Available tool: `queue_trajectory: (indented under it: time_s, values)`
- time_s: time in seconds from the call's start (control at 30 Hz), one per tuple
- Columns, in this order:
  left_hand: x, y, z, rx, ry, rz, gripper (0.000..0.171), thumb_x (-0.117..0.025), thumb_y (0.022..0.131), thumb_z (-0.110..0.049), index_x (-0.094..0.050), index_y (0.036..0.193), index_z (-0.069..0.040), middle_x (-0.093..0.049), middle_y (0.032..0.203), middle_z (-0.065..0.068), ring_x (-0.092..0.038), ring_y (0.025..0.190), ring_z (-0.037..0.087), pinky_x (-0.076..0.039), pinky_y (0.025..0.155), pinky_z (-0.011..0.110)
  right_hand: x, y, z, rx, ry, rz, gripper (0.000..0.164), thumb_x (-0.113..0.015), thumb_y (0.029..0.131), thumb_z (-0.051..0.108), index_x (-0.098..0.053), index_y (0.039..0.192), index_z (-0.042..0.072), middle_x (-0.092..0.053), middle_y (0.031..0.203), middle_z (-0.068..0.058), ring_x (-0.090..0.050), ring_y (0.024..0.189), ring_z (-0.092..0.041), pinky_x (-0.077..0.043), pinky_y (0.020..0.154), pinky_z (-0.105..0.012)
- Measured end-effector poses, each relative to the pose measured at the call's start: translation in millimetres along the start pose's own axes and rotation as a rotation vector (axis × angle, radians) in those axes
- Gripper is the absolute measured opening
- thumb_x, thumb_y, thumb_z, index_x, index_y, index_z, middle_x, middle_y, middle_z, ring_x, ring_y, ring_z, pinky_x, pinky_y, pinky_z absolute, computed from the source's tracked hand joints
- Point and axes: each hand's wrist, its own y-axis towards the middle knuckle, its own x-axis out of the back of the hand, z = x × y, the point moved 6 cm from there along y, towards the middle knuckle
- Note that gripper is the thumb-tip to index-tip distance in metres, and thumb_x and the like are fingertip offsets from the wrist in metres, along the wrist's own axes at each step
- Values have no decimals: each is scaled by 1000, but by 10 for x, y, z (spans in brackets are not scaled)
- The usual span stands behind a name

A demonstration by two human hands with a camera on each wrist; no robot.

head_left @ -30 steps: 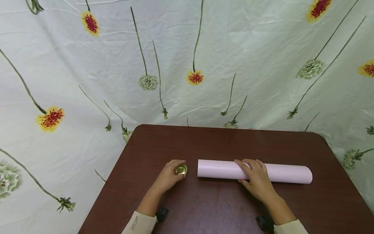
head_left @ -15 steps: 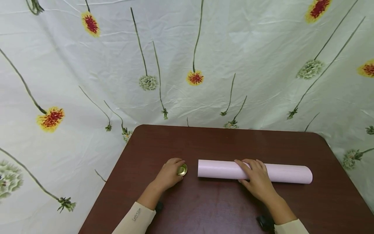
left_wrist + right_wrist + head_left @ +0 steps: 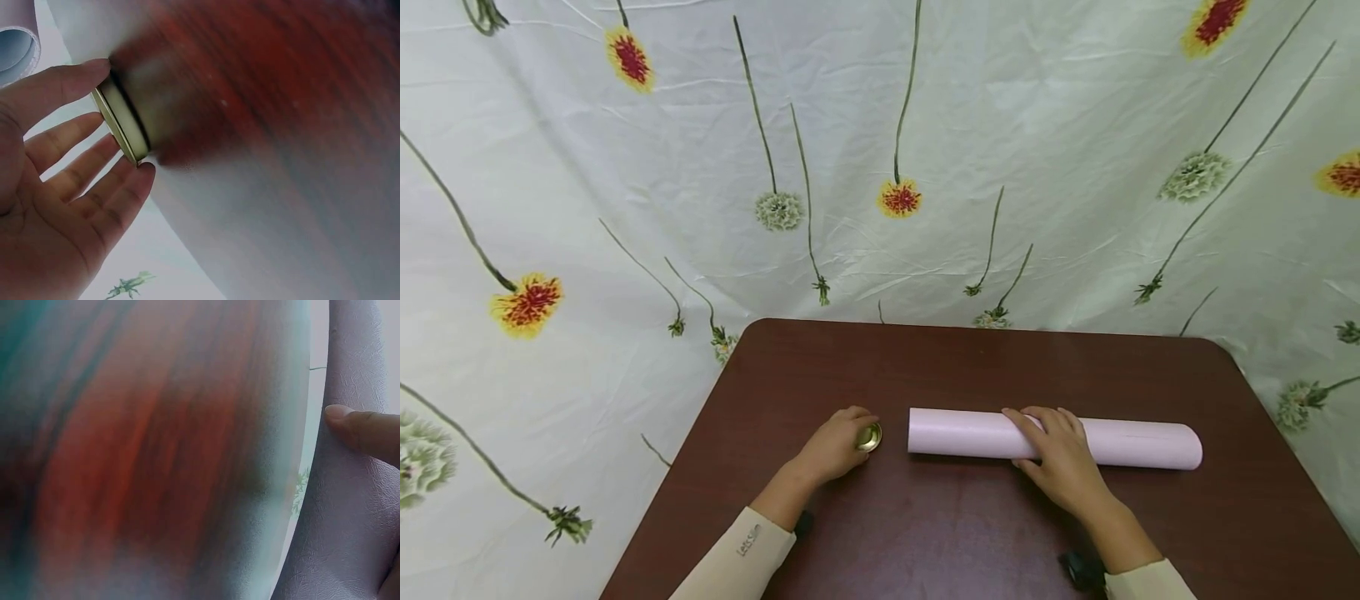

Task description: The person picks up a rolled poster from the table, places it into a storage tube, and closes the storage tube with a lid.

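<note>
A small round gold lid [image 3: 870,438] stands out at the left of the table, its shiny hollow face towards the head camera. My left hand [image 3: 833,447] pinches its rim between thumb and fingertips and covers its left part. In the left wrist view the lid [image 3: 122,119] shows edge-on, close over the tabletop. A long pale pink tube [image 3: 1142,443] lies across the table to the right of the lid. My right hand [image 3: 1062,460] grips the tube's middle, fingers over the top and thumb on the near side. The tube's hollow end [image 3: 19,50] shows in the left wrist view.
The dark brown table [image 3: 925,533] has rounded far corners. Behind it and at its sides hangs a white cloth [image 3: 1045,108] printed with flowers. A short gap of tabletop separates the lid from the tube's left end.
My left hand has closed in over the lid and now covers more of it, while its forearm has swung to the left. The right hand and the tube stay put.
</note>
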Motion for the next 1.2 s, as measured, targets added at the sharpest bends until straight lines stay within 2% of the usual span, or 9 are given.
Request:
queue_trajectory:
  time_s: [0.17,0.43,0.8,1.03,1.2]
  values:
    - [6,-2,12,5,-52,-3,55,-80,82,-8,-63,134,0,-62,133,15,-56,125,37,-50,101,49,0,4,-1,-1,0,5,88,-96,61,10,-58,140,20,-62,121,-13,-58,117,-35,-31,108,-59]
    - [32,-17,33,67,-187,21,58,-78,87,-16,-58,140,-3,-59,137,14,-58,124,32,-50,100,48,-11,10,-24,-8,6,26,88,-95,63,14,-56,142,21,-61,123,-13,-56,118,-34,-29,110,-60]
    - [94,-57,68,113,-352,-16,59,-72,93,-38,-56,144,-13,-59,137,6,-61,114,21,-53,94,41,6,31,12,-2,7,9,88,-96,63,14,-57,141,20,-61,122,-13,-56,118,-35,-31,109,-60]
    - [76,-82,78,126,-498,-27,59,-71,93,-43,-56,144,-16,-59,134,2,-62,114,19,-57,91,36,13,37,44,-5,8,5,87,-96,63,13,-57,141,20,-62,121,-13,-57,117,-35,-30,108,-59]
    - [59,-95,68,145,-567,-33,58,-70,93,-47,-57,142,-20,-61,131,-2,-61,116,19,-55,93,38,4,33,48,-3,13,6,88,-96,62,14,-57,141,20,-62,121,-13,-56,117,-34,-29,109,-59]
